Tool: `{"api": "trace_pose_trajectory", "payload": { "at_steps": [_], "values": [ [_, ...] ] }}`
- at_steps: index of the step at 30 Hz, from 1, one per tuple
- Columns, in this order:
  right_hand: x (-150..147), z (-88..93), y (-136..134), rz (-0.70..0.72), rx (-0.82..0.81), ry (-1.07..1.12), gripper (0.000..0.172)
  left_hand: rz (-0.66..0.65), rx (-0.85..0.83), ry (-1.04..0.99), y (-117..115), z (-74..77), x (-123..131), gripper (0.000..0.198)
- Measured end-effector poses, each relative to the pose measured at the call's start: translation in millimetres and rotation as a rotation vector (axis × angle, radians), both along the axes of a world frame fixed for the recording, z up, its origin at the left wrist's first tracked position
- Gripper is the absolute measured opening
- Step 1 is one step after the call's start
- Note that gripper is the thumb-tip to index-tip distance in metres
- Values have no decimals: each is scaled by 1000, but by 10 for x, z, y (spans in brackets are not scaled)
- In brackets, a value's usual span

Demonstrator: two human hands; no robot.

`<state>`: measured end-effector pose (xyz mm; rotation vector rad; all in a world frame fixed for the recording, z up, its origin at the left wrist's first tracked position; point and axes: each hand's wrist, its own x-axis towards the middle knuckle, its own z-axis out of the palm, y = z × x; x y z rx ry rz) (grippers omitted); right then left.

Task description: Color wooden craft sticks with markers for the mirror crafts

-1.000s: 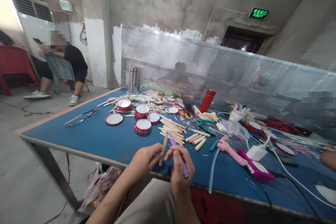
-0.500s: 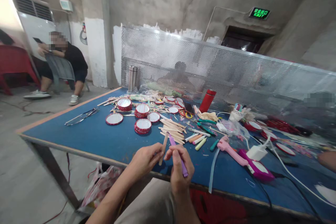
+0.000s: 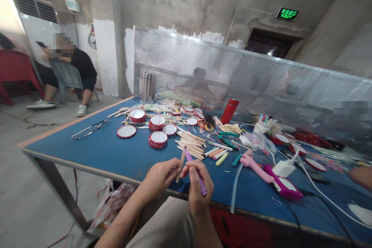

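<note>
My left hand [image 3: 161, 177] pinches a flat wooden stick [image 3: 182, 161] that stands nearly upright over the near edge of the blue table [image 3: 101, 151]. Right beside it, my right hand [image 3: 199, 190] is closed round a purple marker [image 3: 195, 171] whose tip points at the stick. The two hands almost touch. Beyond them lies a loose pile of wooden sticks [image 3: 190, 142], with several coloured markers [image 3: 221, 155] to its right.
Red-rimmed round lids [image 3: 158, 138] sit mid-table, metal tongs [image 3: 90, 128] at the left. A pink and purple glue gun [image 3: 271, 176], a white charger [image 3: 283, 168] with cables and a red bottle [image 3: 229, 111] lie to the right. A perforated metal screen [image 3: 232, 73] backs the table. A person sits far left.
Both hands have stayed almost in place. The purple marker's tip has shifted slightly up and left along the stick.
</note>
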<state>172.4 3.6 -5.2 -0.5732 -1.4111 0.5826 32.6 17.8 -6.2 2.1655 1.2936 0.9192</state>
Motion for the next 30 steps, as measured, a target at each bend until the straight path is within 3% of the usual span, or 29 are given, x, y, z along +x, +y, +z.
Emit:
{"api": "trace_pose_trajectory", "payload": {
  "at_steps": [6, 16, 30],
  "values": [
    [-7, -47, 19, -64, -9, 48, 17, 5, -10, -3, 6, 19, 10, 25],
    [-1, -20, 0, 8, 14, 10, 18, 12, -10, -4, -26, 33, 4, 25],
    [0, -37, 5, -11, 5, 16, 18, 18, 2, 21, -12, 18, 4, 27]
  ]
}}
